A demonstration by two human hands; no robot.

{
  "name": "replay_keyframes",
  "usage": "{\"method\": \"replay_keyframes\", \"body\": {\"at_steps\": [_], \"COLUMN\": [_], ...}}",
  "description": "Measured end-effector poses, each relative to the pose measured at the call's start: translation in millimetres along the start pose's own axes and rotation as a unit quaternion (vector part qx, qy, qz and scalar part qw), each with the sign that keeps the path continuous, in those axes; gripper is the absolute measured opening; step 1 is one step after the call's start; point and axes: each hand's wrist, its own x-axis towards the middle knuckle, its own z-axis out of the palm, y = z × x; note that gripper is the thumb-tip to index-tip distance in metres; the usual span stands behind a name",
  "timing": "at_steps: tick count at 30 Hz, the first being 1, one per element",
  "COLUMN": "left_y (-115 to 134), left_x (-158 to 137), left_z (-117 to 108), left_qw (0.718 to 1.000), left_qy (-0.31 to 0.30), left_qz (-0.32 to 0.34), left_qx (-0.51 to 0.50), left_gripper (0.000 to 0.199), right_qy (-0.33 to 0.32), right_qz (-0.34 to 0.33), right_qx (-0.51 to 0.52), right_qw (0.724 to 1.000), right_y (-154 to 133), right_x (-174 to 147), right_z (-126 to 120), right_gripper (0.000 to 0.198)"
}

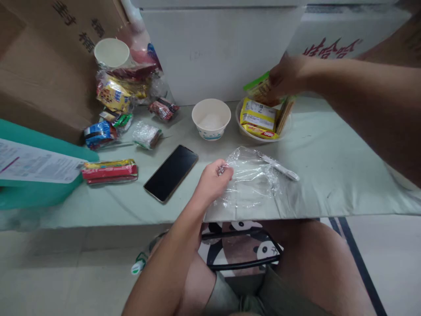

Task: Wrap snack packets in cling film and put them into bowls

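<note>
My left hand (213,180) pinches the edge of a crumpled clear plastic bag (246,188) lying near the table's front edge. Across the bag's far right side rests a slim white and grey tool (278,166), its kind unclear. My right hand (284,81) reaches over a clear round bowl (255,137), its fingers closed on a snack packet (258,87) with a green edge; part of the packet is hidden by the hand. Inside that bowl sit a yellow and white packet (258,115) and brown stick-shaped snacks (285,115). Left of it stands a white paper bowl (211,120).
A black phone (171,173) lies left of my left hand. Red and yellow packets (110,172), several wrapped snacks (113,96) and a paper cup (112,52) are at the left. Cardboard (42,66) and white boxes (213,52) line the back. A teal container (42,193) stands at far left.
</note>
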Motion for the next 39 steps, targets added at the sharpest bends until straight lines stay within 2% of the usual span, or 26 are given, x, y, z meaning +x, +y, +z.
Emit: {"method": "replay_keyframes", "body": {"at_steps": [4,8,10,15,19,22,25,27,29,31,32,34,36,39], "left_y": [-0.1,0.0,0.2,-1.0,-3.9,-3.5,0.4,3.7,5.9,6.5,6.0,3.6,-0.8,-10.1], "left_x": [-0.5,-0.8,-0.6,1.1,3.5,4.5,3.6,1.6,-1.4,-4.6,-5.9,-6.8,-4.7,2.8], "left_z": [-0.9,-0.5,0.0,0.5,-0.3,-2.9,-9.4,-15.9,-22.9,-28.7,-30.8,-33.5,-35.4,-39.8], "left_qw": [1.000,1.000,1.000,1.000,1.000,0.999,0.994,0.988,0.982,0.976,0.973,0.971,0.973,0.985], "left_qy": [-0.001,-0.001,-0.002,0.000,0.001,-0.011,-0.017,-0.011,-0.009,-0.018,-0.023,-0.025,-0.009,0.029], "left_qz": [0.000,0.001,0.003,0.006,0.011,0.023,0.033,0.038,0.039,0.040,0.044,0.054,0.066,0.085], "left_qx": [0.008,0.005,0.002,0.002,-0.005,-0.039,-0.100,-0.146,-0.185,-0.214,-0.224,-0.232,-0.220,-0.146], "left_gripper": [0.019,0.019,0.018,0.019,0.018,0.019,0.022,0.026,0.031,0.037,0.040,0.044,0.045,0.041], "right_qy": [-0.059,-0.114,-0.130,-0.097,-0.077,-0.042,0.042,0.158,0.202,0.118,0.084,0.027,-0.017,-0.007], "right_qz": [0.046,0.077,0.077,0.036,0.035,0.019,-0.038,-0.101,-0.118,-0.056,-0.008,0.076,0.122,0.144], "right_qx": [-0.107,-0.121,-0.118,-0.102,-0.133,-0.155,-0.115,0.059,0.207,0.315,0.350,0.367,0.359,0.370], "right_qw": [0.991,0.983,0.982,0.989,0.988,0.987,0.992,0.980,0.950,0.940,0.933,0.927,0.925,0.918], "right_y": [14.9,21.6,20.3,7.7,-11.6,-32.5,-45.3,-41.2,-28.5,-16.0,-12.3,-10.7,-12.8,-12.8], "right_x": [3.2,15.4,24.0,25.6,8.2,-19.6,-79.4,-134.6,-189.0,-230.2,-243.9,-258.1,-259.8,-255.0], "right_z": [10.5,24.0,25.9,21.9,19.7,8.3,-1.8,4.1,23.5,51.1,65.0,86.5,96.4,94.6], "right_gripper": [0.032,0.037,0.033,0.003,0.008,0.027,0.032,0.020,0.023,0.051,0.057,0.044,0.023,0.019]}}
